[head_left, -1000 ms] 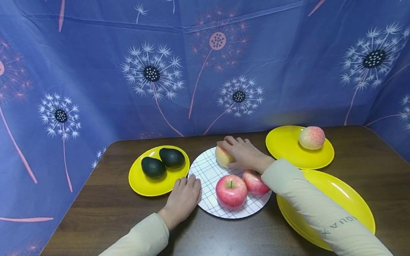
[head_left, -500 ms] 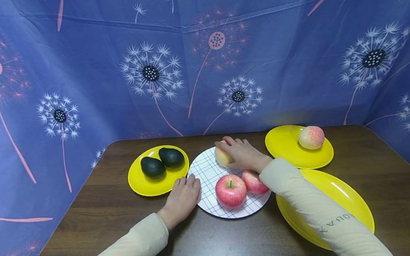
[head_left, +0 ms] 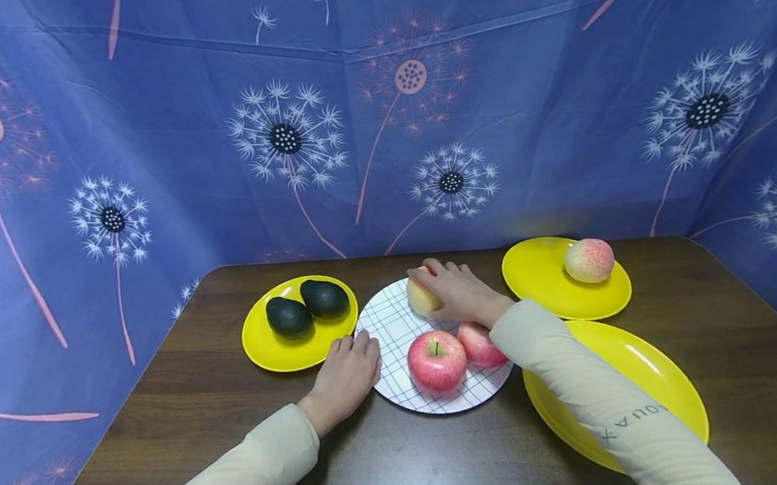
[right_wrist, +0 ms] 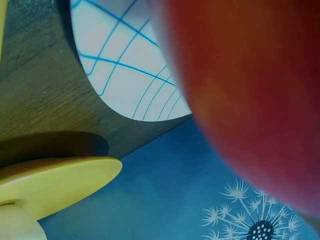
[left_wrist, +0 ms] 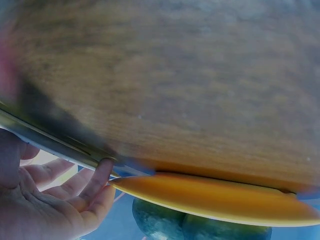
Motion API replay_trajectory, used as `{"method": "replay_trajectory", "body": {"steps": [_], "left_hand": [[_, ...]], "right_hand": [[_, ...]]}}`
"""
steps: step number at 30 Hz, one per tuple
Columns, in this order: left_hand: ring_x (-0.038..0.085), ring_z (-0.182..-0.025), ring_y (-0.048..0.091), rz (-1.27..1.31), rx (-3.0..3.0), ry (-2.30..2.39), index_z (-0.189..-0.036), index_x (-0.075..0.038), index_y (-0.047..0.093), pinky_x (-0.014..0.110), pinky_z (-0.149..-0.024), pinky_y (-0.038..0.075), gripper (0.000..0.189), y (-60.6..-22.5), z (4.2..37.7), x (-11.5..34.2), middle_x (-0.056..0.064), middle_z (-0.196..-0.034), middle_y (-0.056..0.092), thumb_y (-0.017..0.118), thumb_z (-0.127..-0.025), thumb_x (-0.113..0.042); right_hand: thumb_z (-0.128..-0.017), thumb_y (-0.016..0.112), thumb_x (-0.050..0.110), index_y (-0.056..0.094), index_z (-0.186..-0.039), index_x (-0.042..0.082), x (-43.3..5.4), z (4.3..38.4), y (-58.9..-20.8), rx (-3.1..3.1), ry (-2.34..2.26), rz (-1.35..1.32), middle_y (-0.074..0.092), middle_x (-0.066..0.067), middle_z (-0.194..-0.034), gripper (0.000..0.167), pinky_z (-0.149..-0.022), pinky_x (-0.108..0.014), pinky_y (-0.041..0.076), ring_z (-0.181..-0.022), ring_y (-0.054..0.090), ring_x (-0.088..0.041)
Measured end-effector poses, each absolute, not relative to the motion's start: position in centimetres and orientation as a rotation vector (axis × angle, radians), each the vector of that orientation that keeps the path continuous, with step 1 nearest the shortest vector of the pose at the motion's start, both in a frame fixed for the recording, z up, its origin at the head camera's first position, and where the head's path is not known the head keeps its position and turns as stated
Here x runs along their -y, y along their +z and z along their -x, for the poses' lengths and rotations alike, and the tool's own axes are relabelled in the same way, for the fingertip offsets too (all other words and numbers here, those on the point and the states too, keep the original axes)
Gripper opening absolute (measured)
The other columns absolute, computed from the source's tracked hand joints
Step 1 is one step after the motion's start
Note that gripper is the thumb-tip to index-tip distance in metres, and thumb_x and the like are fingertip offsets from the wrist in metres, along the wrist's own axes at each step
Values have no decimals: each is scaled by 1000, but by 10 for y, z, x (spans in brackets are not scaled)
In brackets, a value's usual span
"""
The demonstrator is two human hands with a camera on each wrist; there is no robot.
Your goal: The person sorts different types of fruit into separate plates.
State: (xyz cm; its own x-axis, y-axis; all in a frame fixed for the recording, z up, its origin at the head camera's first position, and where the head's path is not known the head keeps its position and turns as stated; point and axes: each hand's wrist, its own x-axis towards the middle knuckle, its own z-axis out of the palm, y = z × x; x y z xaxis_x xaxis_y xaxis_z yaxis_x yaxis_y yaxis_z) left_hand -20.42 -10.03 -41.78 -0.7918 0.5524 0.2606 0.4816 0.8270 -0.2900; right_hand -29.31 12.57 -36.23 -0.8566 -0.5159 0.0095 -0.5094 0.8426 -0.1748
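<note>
My right hand (head_left: 463, 291) grips a pale yellow peach (head_left: 422, 300) at the back of a round white plate with a blue grid (head_left: 385, 319). My left hand (head_left: 346, 373) rests with its fingertips on that plate's left rim; the left wrist view shows its fingers (left_wrist: 92, 187) loosely bent at the plate's edge. Two red apples sit on the plate: one (head_left: 437, 363) stands in front with its stem up, the other (head_left: 480, 345) lies partly under the right wrist. A blurred red apple (right_wrist: 250, 95) covers much of the right wrist view, where the gripping fingers are hidden.
Left of the white plate, a yellow plate (head_left: 263, 347) bears two dark avocados (head_left: 290, 317). At the back right, another yellow plate (head_left: 540, 282) holds a pink peach (head_left: 589, 260). A third yellow plate (head_left: 669, 379) lies beneath the right forearm. A blue cloth (head_left: 196, 136) hangs behind the table.
</note>
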Motion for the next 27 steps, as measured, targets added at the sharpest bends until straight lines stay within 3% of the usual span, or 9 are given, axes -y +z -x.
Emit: {"method": "replay_trajectory", "body": {"steps": [27], "left_hand": [[21,-74,49,777,2660,322,-97,-7,55,33,-73,44,26,-416,203,99,7,-86,51,52,-90,-31]], "right_hand": [[-68,76,32,42,-134,19,-137,291,-351,-3132,-305,889,44,-12,-126,75,-91,-55,37,-101,47,-34]]}}
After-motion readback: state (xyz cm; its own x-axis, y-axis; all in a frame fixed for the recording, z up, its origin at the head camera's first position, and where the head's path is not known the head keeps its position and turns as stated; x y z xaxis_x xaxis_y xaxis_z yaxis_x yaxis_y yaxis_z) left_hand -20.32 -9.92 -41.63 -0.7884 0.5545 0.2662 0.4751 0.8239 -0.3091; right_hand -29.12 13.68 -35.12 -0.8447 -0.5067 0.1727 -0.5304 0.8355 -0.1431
